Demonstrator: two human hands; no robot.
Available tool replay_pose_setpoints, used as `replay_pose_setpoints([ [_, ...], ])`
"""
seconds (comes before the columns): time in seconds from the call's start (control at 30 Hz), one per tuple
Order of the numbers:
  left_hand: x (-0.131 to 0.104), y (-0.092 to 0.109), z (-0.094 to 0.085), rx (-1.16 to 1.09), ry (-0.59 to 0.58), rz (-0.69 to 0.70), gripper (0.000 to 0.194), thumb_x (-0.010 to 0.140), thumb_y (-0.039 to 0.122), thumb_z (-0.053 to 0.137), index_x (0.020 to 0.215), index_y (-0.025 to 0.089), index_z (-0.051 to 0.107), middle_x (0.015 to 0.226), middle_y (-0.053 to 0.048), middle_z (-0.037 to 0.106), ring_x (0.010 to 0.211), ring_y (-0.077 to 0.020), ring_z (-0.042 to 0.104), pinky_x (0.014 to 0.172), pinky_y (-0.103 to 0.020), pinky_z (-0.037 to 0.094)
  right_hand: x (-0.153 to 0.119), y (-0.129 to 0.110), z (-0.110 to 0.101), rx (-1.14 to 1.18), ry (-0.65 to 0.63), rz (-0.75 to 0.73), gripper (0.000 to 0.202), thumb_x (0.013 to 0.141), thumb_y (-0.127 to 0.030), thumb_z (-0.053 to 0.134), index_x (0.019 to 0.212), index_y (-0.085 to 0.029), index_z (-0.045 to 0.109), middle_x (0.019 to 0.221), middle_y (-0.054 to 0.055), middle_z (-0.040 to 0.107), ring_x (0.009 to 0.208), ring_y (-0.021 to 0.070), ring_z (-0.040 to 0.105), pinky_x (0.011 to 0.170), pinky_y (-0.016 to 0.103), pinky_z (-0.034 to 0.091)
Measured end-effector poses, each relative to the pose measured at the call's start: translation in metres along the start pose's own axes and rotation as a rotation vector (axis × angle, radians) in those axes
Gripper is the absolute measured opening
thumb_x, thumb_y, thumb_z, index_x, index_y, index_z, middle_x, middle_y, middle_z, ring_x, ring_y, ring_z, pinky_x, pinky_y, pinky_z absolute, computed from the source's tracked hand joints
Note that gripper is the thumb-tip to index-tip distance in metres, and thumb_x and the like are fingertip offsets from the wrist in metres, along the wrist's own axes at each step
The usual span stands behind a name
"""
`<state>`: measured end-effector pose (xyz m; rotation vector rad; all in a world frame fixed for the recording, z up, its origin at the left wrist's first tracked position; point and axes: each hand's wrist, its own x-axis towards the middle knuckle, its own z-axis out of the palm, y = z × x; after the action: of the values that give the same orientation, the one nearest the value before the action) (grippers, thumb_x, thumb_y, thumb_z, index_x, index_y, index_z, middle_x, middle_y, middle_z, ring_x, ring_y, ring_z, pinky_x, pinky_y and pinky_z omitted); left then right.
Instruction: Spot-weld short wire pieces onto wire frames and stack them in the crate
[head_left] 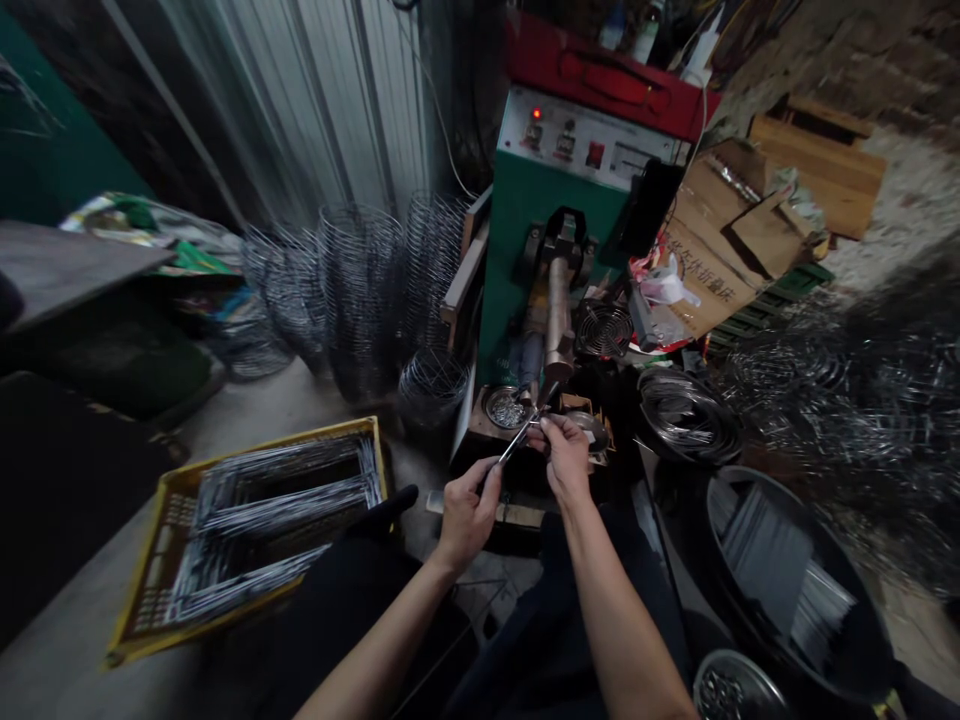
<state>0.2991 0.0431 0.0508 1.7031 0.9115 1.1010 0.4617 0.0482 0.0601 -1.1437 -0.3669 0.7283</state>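
My left hand [469, 508] is closed on the near end of a thin metal rod [516, 442], which slants up and away toward the electrodes of a green machine [499, 240]. Close to the rod's far end, my right hand [562, 455] is pinched, its fingertips on a small piece too small to make out. Just beyond my hands, a round dish [504, 407] holds small metal parts. Above them, the machine's thick metal arm [559, 315] points down toward the rod's tip.
A yellow crate [381, 455] of wire frames lies at the left. Stacked wire baskets [360, 300] stand behind it. At the right are a black tub [874, 640] with flat metal pieces, a wire coil [688, 415], a cardboard box [709, 265] and a bowl of rings [731, 690].
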Motion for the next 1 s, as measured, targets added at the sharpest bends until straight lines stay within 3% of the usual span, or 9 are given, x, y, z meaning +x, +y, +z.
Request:
replay_pose_setpoints([
  [0.3, 0.004, -0.001, -0.003, 0.051, -0.008, 0.04, 0.026, 0.095, 0.031, 0.05, 0.104, 0.016, 0.07, 0.087, -0.004, 0.073, 0.076, -0.0173, 0.067, 0.071, -0.024, 0.049, 0.002, 0.001, -0.001, 0.001, -0.03, 0.008, 0.025, 0.063, -0.03, 0.081, 0.077, -0.016, 0.065, 0.067, 0.0, 0.07, 0.054, 0.0134, 0.068, 0.049, 0.02, 0.055],
  [0.6, 0.004, 0.002, -0.007, 0.032, -0.038, 0.016, 0.029, 0.095, 0.034, 0.05, 0.103, 0.014, 0.07, 0.074, -0.002, 0.068, 0.062, -0.0135, 0.059, 0.06, -0.022, 0.045, 0.001, -0.005, -0.008, -0.023, -0.076, 0.07, 0.029, 0.061, -0.035, 0.083, 0.076, -0.017, 0.066, 0.066, 0.0, 0.07, 0.055, 0.0122, 0.065, 0.05, 0.02, 0.054],
  [0.77, 0.019, 0.006, -0.009, 0.023, -0.075, 0.076, 0.029, 0.094, 0.034, 0.05, 0.096, 0.014, 0.071, 0.075, -0.002, 0.07, 0.064, -0.0142, 0.061, 0.06, -0.022, 0.045, 0.007, -0.005, -0.016, -0.076, -0.055, -0.012, 0.03, 0.061, -0.037, 0.084, 0.078, -0.017, 0.068, 0.062, -0.005, 0.063, 0.05, 0.007, 0.054, 0.044, 0.016, 0.046],
  [1.0, 0.049, -0.008, -0.003, -0.023, -0.086, 0.158, 0.026, 0.093, 0.031, 0.053, 0.094, 0.013, 0.072, 0.086, -0.006, 0.075, 0.079, -0.0181, 0.068, 0.073, -0.024, 0.049, 0.02, -0.01, -0.017, -0.088, -0.039, -0.047, 0.033, 0.06, -0.04, 0.083, 0.076, -0.017, 0.067, 0.063, -0.002, 0.063, 0.053, 0.0082, 0.053, 0.045, 0.017, 0.044],
])
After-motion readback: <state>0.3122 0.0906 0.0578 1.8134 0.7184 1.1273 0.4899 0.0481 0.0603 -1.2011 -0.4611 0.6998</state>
